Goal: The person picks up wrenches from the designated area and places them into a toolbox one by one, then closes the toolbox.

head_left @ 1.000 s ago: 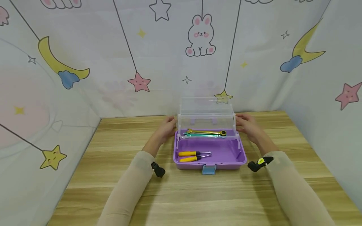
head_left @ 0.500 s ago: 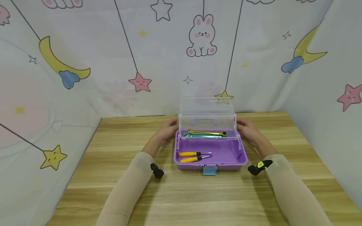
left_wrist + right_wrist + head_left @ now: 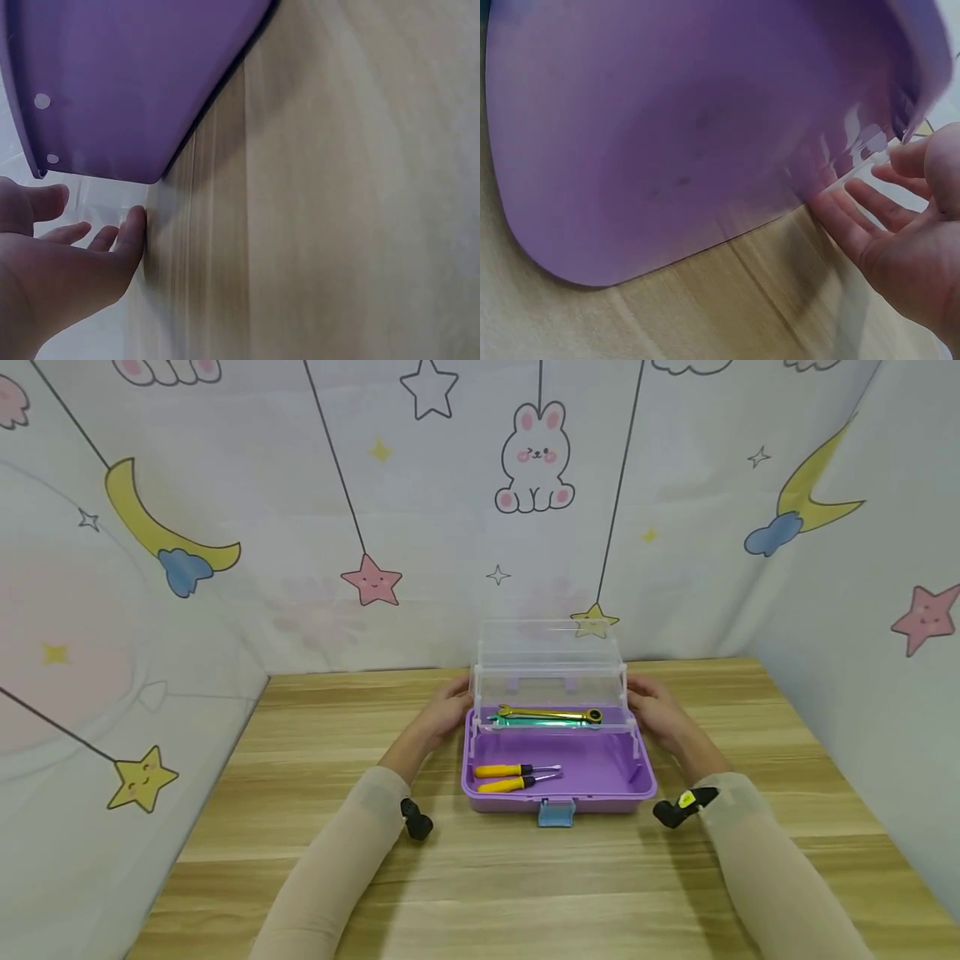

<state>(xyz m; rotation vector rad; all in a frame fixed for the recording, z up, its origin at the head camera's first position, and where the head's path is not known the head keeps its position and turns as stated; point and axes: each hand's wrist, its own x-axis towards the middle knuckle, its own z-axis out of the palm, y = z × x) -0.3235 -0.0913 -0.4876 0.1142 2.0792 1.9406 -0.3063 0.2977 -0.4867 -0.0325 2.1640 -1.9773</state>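
Note:
A purple toolbox (image 3: 558,804) sits on the table with its clear upper part (image 3: 551,685) raised. Two yellow-handled screwdrivers (image 3: 502,771) lie in the base at left. A gold wrench (image 3: 551,713) and a green wrench (image 3: 543,722) show at the clear lower tier. The left hand (image 3: 447,708) is at the box's rear left corner; in the left wrist view its fingers (image 3: 133,232) are extended, thumb apart. At the rear right corner is the right hand (image 3: 656,706); in the right wrist view its relaxed fingers (image 3: 847,225) reach the box's lower edge.
The wood-grain table (image 3: 480,885) ends at a printed cloth wall (image 3: 435,527) close behind the toolbox. A blue latch (image 3: 557,813) hangs down at the box's front. Black wrist cameras (image 3: 417,820) sit on both sleeves.
Both hands have moved slightly inward, closer to the rear sides of the toolbox. The toolbox and the tools in it look unchanged.

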